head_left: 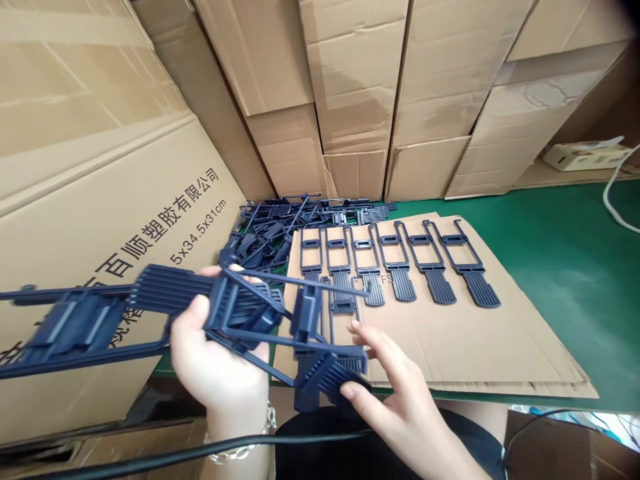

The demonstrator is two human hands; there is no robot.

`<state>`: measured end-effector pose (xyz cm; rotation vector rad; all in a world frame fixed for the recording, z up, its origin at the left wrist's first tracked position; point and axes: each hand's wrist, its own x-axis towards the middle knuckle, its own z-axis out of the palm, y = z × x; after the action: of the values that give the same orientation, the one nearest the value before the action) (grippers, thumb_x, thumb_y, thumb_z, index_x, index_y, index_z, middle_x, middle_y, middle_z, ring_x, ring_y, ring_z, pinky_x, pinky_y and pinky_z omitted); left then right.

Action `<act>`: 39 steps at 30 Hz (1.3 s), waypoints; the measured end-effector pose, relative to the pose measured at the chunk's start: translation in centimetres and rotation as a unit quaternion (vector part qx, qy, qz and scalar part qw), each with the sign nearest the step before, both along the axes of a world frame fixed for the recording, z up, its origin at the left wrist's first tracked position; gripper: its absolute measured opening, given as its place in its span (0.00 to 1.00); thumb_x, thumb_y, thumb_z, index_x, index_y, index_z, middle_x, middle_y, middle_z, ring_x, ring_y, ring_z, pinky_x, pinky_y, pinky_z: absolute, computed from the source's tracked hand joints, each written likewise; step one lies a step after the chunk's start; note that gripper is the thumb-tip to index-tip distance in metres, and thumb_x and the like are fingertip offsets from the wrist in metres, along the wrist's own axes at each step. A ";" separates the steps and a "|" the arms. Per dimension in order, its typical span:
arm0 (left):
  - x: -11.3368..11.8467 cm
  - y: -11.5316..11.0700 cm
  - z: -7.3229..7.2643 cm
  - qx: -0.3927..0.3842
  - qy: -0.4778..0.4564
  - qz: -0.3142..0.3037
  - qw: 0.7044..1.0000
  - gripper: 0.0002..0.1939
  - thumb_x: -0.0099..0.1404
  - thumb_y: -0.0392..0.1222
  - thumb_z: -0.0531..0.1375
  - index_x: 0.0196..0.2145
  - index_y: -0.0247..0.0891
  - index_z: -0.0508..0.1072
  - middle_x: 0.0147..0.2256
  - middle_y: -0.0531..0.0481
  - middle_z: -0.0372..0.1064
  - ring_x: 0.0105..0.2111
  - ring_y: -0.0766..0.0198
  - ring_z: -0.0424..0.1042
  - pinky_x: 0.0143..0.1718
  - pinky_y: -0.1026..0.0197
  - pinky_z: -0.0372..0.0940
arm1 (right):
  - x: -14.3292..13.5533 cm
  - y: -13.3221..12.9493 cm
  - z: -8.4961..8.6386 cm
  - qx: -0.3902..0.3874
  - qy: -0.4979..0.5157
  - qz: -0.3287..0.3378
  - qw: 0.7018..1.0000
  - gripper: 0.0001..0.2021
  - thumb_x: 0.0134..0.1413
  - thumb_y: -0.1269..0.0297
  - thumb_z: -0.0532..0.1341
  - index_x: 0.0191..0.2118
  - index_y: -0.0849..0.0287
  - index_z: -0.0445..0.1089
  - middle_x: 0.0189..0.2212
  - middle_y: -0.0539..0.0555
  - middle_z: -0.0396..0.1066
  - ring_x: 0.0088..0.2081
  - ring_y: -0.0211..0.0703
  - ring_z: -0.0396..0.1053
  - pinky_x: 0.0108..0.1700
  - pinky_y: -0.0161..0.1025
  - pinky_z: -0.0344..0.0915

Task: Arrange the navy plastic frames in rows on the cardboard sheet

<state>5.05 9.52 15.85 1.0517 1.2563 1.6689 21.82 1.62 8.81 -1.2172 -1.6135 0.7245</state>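
Note:
My left hand is closed around a bunch of dark blue plastic frames, each with a ribbed paddle at one end. The bunch hangs over the near left of the cardboard sheet, with parts sticking out to the left and right. At its right end is my right hand, thumb at a ribbed paddle and fingers spread apart. Several matching frames lie in a row on the cardboard sheet. One more frame lies nearer, partly hidden behind the bunch.
A tangled pile of the same frames lies at the back left on the green table. Cardboard boxes wall in the back, and a printed carton leans at left. A black cable crosses in front; a tissue box stands far right.

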 end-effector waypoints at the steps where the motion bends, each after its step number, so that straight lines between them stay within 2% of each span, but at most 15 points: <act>1: 0.4 -0.4 -0.3 -0.031 -0.023 -0.018 0.999 0.22 0.60 0.53 0.43 0.50 0.72 0.63 0.47 0.79 0.63 0.57 0.58 0.57 0.56 0.54 0.62 | 0.0 0.0 0.2 -0.026 0.023 0.023 0.999 0.24 0.56 0.59 0.58 0.58 0.57 0.57 0.44 0.56 0.70 0.44 0.44 0.69 0.43 0.38 0.69; 4: 1.5 -1.5 -1.0 -0.121 -0.048 -0.031 0.991 0.27 0.59 0.55 0.41 0.56 0.70 0.56 0.45 0.71 0.67 0.56 0.58 0.59 0.54 0.50 0.64 | 0.1 -0.3 0.9 -0.092 0.047 0.076 0.992 0.17 0.56 0.60 0.58 0.51 0.54 0.65 0.30 0.49 0.72 0.30 0.38 0.71 0.32 0.30 0.69; 6: 2.0 -2.0 -1.3 -0.146 -0.023 -0.024 0.989 0.28 0.59 0.55 0.39 0.57 0.67 0.55 0.44 0.64 0.69 0.57 0.59 0.57 0.54 0.50 0.64 | 0.2 -0.8 1.3 -0.093 0.036 0.083 0.992 0.13 0.56 0.59 0.58 0.46 0.54 0.69 0.30 0.49 0.73 0.29 0.38 0.70 0.31 0.30 0.68; 9: 2.2 -2.5 -1.7 -0.110 -0.032 -0.022 0.993 0.25 0.60 0.53 0.44 0.54 0.55 0.63 0.42 0.52 0.71 0.55 0.55 0.62 0.52 0.50 0.66 | 0.2 -1.5 1.4 -0.087 0.044 0.110 0.989 0.11 0.56 0.60 0.56 0.44 0.53 0.70 0.29 0.49 0.73 0.28 0.38 0.70 0.32 0.30 0.68; 11: 2.2 -2.7 -1.9 -0.068 -0.123 -0.032 0.990 0.20 0.59 0.50 0.50 0.47 0.46 0.70 0.38 0.50 0.71 0.46 0.56 0.69 0.47 0.55 0.69 | 0.2 -1.7 1.2 -0.092 0.064 0.138 0.984 0.12 0.57 0.61 0.55 0.46 0.53 0.69 0.27 0.49 0.72 0.25 0.37 0.69 0.29 0.28 0.67; 13: 2.3 -2.8 -2.0 -0.032 -0.225 -0.040 0.973 0.15 0.57 0.45 0.54 0.41 0.40 0.72 0.34 0.50 0.71 0.39 0.63 0.72 0.43 0.62 0.69 | 0.1 -1.8 1.0 -0.097 0.087 0.153 0.980 0.12 0.58 0.61 0.55 0.47 0.53 0.68 0.27 0.49 0.71 0.25 0.37 0.68 0.28 0.28 0.66; 15: 2.5 -2.9 -2.1 -0.011 -0.278 -0.044 0.959 0.12 0.57 0.42 0.56 0.39 0.39 0.73 0.35 0.51 0.71 0.37 0.65 0.72 0.41 0.66 0.68 | 0.0 -1.8 0.9 -0.103 0.116 0.161 0.975 0.12 0.59 0.61 0.54 0.46 0.53 0.68 0.30 0.50 0.71 0.27 0.38 0.69 0.30 0.29 0.66; 20: 3.1 -3.1 -2.3 -0.011 -0.314 -0.028 0.949 0.13 0.54 0.40 0.57 0.38 0.40 0.72 0.46 0.53 0.68 0.37 0.64 0.71 0.37 0.63 0.70 | -0.1 -2.1 0.7 -0.139 0.195 0.181 0.954 0.13 0.61 0.65 0.52 0.50 0.50 0.65 0.41 0.49 0.70 0.40 0.38 0.68 0.44 0.30 0.62; 22: 3.3 -3.2 -2.3 -0.009 -0.321 -0.037 0.946 0.13 0.53 0.40 0.58 0.38 0.40 0.72 0.44 0.53 0.68 0.35 0.65 0.71 0.37 0.63 0.69 | 0.0 -2.2 0.6 -0.148 0.205 0.189 0.949 0.14 0.62 0.66 0.52 0.52 0.48 0.64 0.44 0.49 0.69 0.42 0.38 0.67 0.46 0.30 0.61; 25: 3.6 -3.2 -2.5 -0.033 -0.344 -0.068 0.936 0.15 0.52 0.44 0.59 0.38 0.39 0.72 0.35 0.51 0.68 0.32 0.63 0.70 0.34 0.62 0.69 | 0.2 -2.4 0.3 -0.155 0.195 0.190 0.950 0.15 0.63 0.65 0.51 0.53 0.46 0.62 0.46 0.48 0.68 0.42 0.37 0.67 0.48 0.31 0.60; 29: 3.7 -3.3 -2.9 -0.036 -0.367 -0.099 0.924 0.13 0.55 0.47 0.58 0.37 0.39 0.72 0.33 0.51 0.67 0.34 0.62 0.70 0.35 0.63 0.68 | 0.5 -2.8 -0.4 -0.171 0.166 0.173 0.956 0.16 0.64 0.60 0.51 0.55 0.45 0.62 0.48 0.49 0.67 0.47 0.40 0.65 0.50 0.33 0.60; 32: 3.7 -3.3 -3.2 -0.004 -0.364 -0.121 0.924 0.12 0.60 0.48 0.55 0.35 0.38 0.72 0.33 0.52 0.67 0.35 0.63 0.70 0.39 0.62 0.68 | 0.7 -3.2 -0.9 -0.214 0.122 0.136 0.960 0.19 0.62 0.54 0.52 0.56 0.49 0.62 0.52 0.54 0.64 0.53 0.46 0.61 0.56 0.41 0.56; 35: 3.8 -3.4 -3.4 0.026 -0.354 -0.124 0.927 0.13 0.61 0.48 0.55 0.40 0.40 0.71 0.34 0.54 0.66 0.35 0.64 0.70 0.41 0.61 0.68 | 0.9 -3.5 -0.9 -0.273 0.101 0.104 0.951 0.23 0.61 0.49 0.51 0.57 0.52 0.63 0.56 0.57 0.60 0.59 0.52 0.53 0.61 0.50 0.48; 39: 4.0 -3.3 -3.5 0.020 -0.366 -0.120 0.923 0.18 0.61 0.48 0.57 0.48 0.41 0.68 0.35 0.54 0.65 0.37 0.65 0.69 0.44 0.61 0.67 | 1.3 -3.5 -0.5 -0.309 0.126 0.109 0.936 0.27 0.59 0.44 0.51 0.57 0.54 0.64 0.57 0.57 0.59 0.60 0.55 0.52 0.62 0.54 0.45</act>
<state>9.02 6.18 12.38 0.4814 0.5795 1.6623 23.08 -1.87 8.29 -1.3115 -1.3547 1.5501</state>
